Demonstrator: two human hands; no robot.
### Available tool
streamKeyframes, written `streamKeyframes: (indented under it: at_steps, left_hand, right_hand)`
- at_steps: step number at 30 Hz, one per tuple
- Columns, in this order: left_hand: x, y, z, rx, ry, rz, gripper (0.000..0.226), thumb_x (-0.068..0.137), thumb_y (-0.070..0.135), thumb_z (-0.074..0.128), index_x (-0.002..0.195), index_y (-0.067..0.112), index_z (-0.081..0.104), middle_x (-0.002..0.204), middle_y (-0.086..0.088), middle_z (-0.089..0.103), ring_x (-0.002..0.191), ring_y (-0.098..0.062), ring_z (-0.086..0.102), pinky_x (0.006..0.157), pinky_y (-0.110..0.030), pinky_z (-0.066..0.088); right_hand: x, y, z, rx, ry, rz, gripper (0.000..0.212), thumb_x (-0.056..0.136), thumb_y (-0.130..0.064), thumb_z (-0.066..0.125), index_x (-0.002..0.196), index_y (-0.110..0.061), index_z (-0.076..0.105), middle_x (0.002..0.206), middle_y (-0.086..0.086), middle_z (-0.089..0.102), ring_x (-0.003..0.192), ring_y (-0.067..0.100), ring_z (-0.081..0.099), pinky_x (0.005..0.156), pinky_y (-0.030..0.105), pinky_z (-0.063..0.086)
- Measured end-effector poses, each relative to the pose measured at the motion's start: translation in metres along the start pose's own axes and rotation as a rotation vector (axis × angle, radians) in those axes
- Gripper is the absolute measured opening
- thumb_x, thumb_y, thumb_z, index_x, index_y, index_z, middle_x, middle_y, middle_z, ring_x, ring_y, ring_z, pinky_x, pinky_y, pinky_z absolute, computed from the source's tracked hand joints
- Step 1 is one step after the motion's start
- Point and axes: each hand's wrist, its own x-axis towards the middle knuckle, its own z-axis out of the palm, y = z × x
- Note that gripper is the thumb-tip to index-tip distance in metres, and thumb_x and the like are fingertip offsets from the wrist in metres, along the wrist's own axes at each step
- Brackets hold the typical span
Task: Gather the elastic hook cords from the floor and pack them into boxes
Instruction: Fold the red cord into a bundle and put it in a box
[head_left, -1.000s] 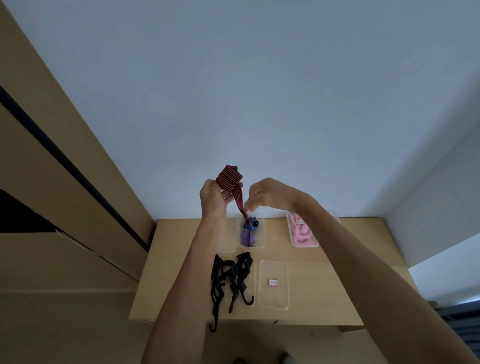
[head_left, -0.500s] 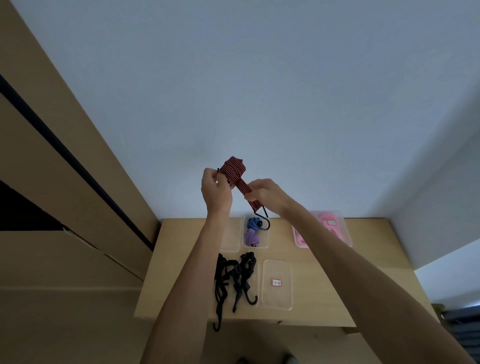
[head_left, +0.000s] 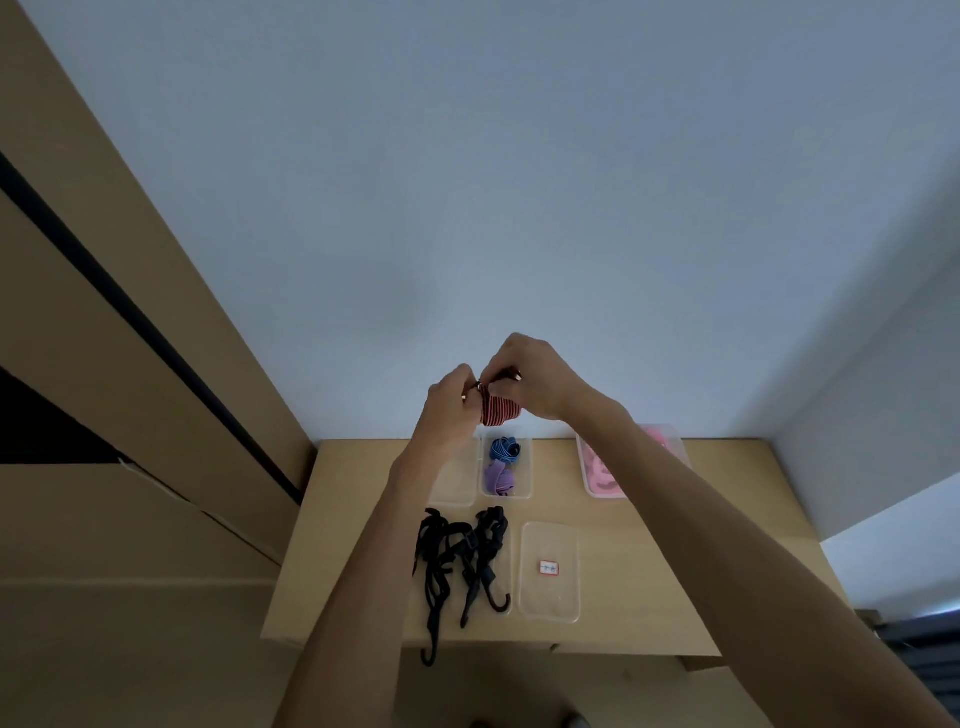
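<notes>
Head view: box (head_left: 523, 486) with blue cord (head_left: 504, 450)

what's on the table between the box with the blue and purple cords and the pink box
Nothing: in the head view the table is bare wood between the clear box with the blue and purple cords and the pink box.

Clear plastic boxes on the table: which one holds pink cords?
The clear plastic box at the far right, partly behind the right forearm; the middle far box holds a blue and a purple bundle instead.
</notes>
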Motion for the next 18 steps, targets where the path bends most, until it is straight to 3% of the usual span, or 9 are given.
streamKeyframes:
  at_steps: [1,3,7,10,12,15,18]
  left_hand:
    - [0.0,0.001,-0.003,-0.048,-0.062,-0.013,0.015,0.094,0.002,0.04,0.082,0.007,0.048,0.082,-0.009,0.056,0.074,-0.021,0.058,0.058,-0.017,0.05]
    - [0.0,0.002,-0.007,-0.199,-0.152,-0.047,0.016,0.096,0.001,0.041,0.084,0.004,0.05,0.088,-0.017,0.059,0.087,-0.03,0.068,0.072,-0.038,0.062]
    - [-0.006,0.003,-0.006,-0.308,-0.237,-0.078,0.012,0.096,-0.002,0.041,0.087,-0.007,0.049,0.084,-0.016,0.058,0.079,-0.025,0.069,0.069,-0.045,0.062]
    - [-0.012,0.007,-0.004,-0.329,-0.275,-0.069,0.016,0.097,-0.001,0.042,0.083,-0.002,0.05,0.079,-0.014,0.057,0.071,-0.022,0.064,0.069,-0.049,0.056]
    - [-0.014,0.009,-0.006,-0.418,-0.306,-0.091,0.018,0.099,0.002,0.045,0.082,0.001,0.052,0.081,-0.018,0.06,0.076,-0.027,0.069,0.071,-0.043,0.059]
    - [-0.017,0.012,-0.012,-0.615,-0.411,-0.115,0.019,0.099,0.009,0.051,0.097,-0.009,0.054,0.096,-0.027,0.066,0.09,-0.043,0.071,0.084,-0.054,0.059]
    - [-0.014,0.021,-0.009,-0.728,-0.478,-0.095,0.025,0.097,0.008,0.053,0.105,-0.015,0.052,0.1,-0.024,0.069,0.093,-0.046,0.069,0.091,-0.064,0.052]
  right_hand:
    - [-0.001,0.002,-0.003,0.028,0.023,-0.012,0.017,0.087,-0.004,0.067,0.099,-0.01,0.078,0.097,0.001,0.064,0.088,0.01,0.055,0.078,0.018,0.043]
    - [-0.001,0.005,-0.007,0.05,0.042,-0.022,0.017,0.088,-0.008,0.068,0.102,-0.011,0.076,0.098,-0.004,0.067,0.089,0.009,0.057,0.077,0.01,0.042]
    - [0.003,0.013,-0.013,-0.07,-0.038,0.04,0.015,0.089,-0.013,0.066,0.098,-0.013,0.078,0.099,-0.003,0.073,0.094,0.014,0.065,0.084,0.027,0.051]
    - [0.003,0.017,-0.012,-0.037,-0.065,0.071,0.018,0.093,-0.012,0.064,0.103,-0.017,0.079,0.104,-0.006,0.073,0.087,0.001,0.063,0.081,0.018,0.049]
    - [0.0,0.02,-0.013,0.138,-0.041,0.124,0.013,0.09,-0.013,0.068,0.096,-0.018,0.079,0.092,-0.008,0.074,0.078,-0.003,0.064,0.072,0.016,0.051]
    - [-0.008,0.025,-0.02,0.523,0.012,0.272,0.008,0.083,-0.022,0.077,0.087,-0.017,0.072,0.077,0.001,0.073,0.065,0.012,0.067,0.053,0.022,0.049]
    - [-0.012,0.027,-0.014,0.86,0.091,0.38,0.017,0.086,-0.014,0.072,0.102,-0.014,0.066,0.07,0.005,0.063,0.053,0.016,0.053,0.05,0.024,0.041]
